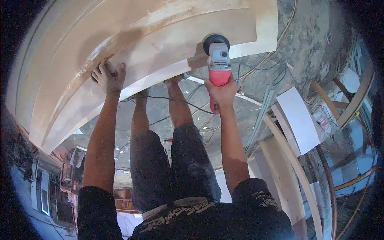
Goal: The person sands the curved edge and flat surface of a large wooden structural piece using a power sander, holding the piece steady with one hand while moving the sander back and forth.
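Observation:
My right hand (pixel 222 93) is wrapped around the red and grey body of an angle grinder (pixel 219 66). The tool's round dark disc (pixel 216 40) lies over the right part of a large curved wooden panel (pixel 168 52), close to its outer edge. Farther left, my left hand (pixel 109 77) rests on the same panel with bent, parted fingers, beside a raised curved ridge (pixel 94 56) with pale, rough patches. Whether the disc presses on the wood cannot be made out.
A dark cord (pixel 180 101) runs below the panel past my legs to the grinder. More cables and scraps lie on the grey floor (pixel 308 36). At the right are a white board (pixel 298 120), curved wooden strips (pixel 294 168) and a wooden frame (pixel 326 100).

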The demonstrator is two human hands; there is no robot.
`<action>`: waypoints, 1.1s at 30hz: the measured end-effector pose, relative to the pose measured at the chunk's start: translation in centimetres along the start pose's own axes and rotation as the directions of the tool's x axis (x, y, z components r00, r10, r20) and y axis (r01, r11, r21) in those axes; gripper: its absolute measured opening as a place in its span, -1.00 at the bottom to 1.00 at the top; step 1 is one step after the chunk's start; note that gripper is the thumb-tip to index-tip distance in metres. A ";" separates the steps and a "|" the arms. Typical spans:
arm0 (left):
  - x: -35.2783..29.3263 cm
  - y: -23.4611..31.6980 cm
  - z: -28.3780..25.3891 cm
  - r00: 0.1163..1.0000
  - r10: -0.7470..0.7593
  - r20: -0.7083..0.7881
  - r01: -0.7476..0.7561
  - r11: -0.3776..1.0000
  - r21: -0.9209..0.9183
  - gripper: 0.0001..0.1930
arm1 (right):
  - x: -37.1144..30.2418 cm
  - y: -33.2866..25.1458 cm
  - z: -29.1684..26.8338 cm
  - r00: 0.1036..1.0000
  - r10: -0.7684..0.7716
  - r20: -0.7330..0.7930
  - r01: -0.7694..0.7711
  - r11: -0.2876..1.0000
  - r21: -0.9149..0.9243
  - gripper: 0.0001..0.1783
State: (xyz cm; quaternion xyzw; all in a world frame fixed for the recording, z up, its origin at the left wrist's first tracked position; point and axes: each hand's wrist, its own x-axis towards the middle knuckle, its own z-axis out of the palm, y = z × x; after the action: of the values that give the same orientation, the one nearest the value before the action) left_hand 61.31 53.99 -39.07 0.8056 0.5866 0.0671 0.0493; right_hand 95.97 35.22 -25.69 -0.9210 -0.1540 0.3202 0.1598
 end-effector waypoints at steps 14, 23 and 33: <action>-0.1 0.0 -0.3 0.999 0.030 0.019 -0.030 0.999 -0.015 -0.20 | 2.0 0.8 -1.7 0.999 0.039 0.003 -0.039 0.995 0.095 -0.44; -0.3 -0.4 0.3 1.000 0.021 0.014 -0.021 1.000 0.023 -0.16 | 3.3 2.2 -2.5 0.995 0.042 -0.091 -0.034 0.995 0.097 -0.40; -0.1 0.0 0.0 0.998 -0.005 0.056 0.002 0.999 0.052 -0.16 | 6.6 3.6 -4.4 0.990 0.004 -0.138 0.007 0.997 0.074 -0.50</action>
State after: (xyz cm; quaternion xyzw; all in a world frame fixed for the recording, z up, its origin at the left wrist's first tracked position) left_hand 61.26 53.95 -39.06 0.8071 0.5880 0.0290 0.0450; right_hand 104.33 33.70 -27.40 -0.9343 -0.1312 0.2611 0.2044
